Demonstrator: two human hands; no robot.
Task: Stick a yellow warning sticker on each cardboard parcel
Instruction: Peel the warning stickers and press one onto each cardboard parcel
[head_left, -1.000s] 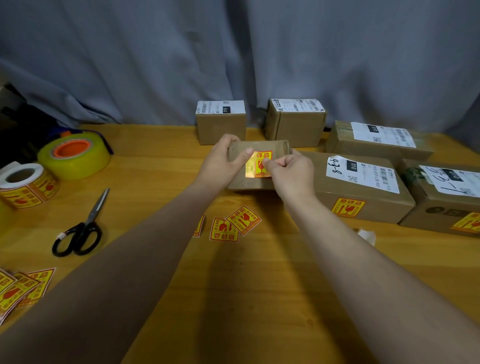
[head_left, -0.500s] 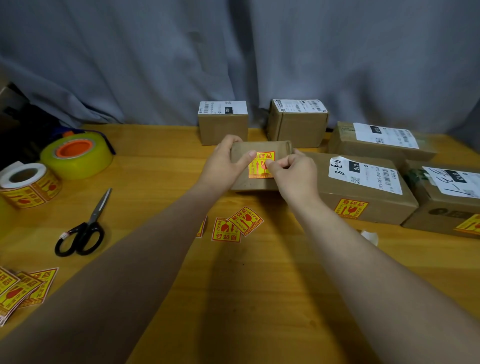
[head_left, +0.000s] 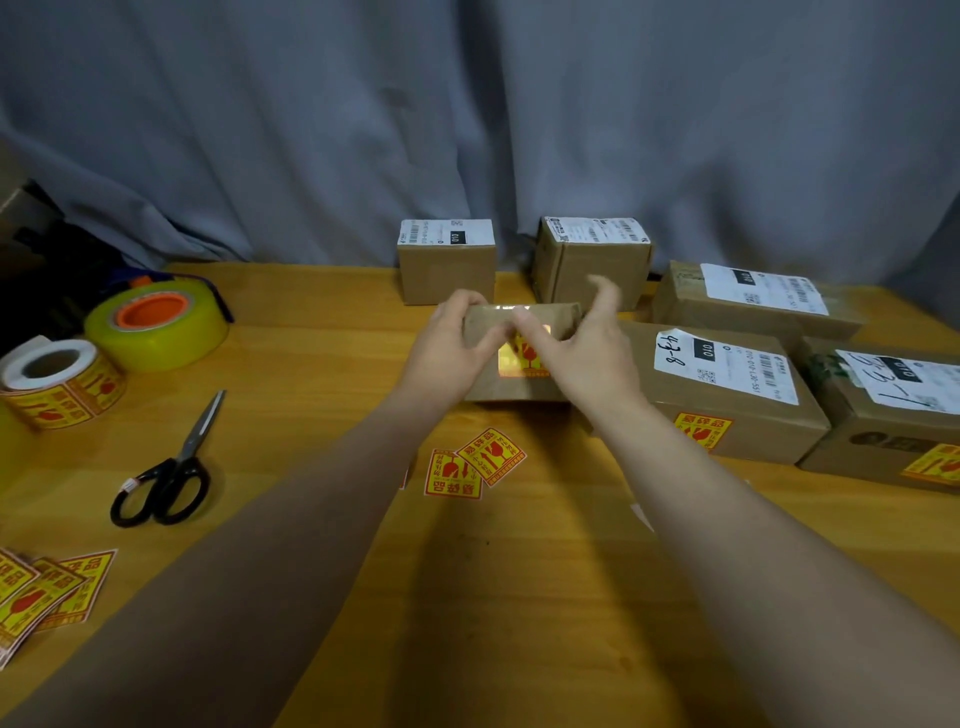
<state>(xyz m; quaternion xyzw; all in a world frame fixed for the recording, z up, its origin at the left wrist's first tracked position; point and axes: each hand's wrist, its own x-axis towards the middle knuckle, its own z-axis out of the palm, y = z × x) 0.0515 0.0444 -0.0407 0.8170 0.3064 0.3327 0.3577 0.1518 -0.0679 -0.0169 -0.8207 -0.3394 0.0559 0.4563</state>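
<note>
A small brown cardboard parcel (head_left: 551, 318) stands on the wooden table (head_left: 519, 597) in the middle. On its front face is a yellow warning sticker (head_left: 519, 365), partly hidden by my fingers. My left hand (head_left: 451, 349) grips the parcel's left end, thumb on the front. My right hand (head_left: 589, 356) lays its thumb across the sticker while its fingers are lifted and spread above the parcel's right end. Two parcels to the right (head_left: 727, 395) (head_left: 878, 431) each carry a yellow sticker on the front. Three further parcels (head_left: 447, 275) (head_left: 592, 275) (head_left: 685, 301) stand behind.
Loose yellow stickers (head_left: 470, 467) lie just in front of the parcel, and more (head_left: 49, 587) at the lower left. A sticker roll (head_left: 60, 382), a yellow tape roll (head_left: 156, 325) and black scissors (head_left: 169, 475) sit on the left. A grey curtain hangs behind.
My right hand has let go of its pinch on the sticker; its fingers have lifted and spread while the thumb slides across the sticker. The left hand still holds the parcel.
</note>
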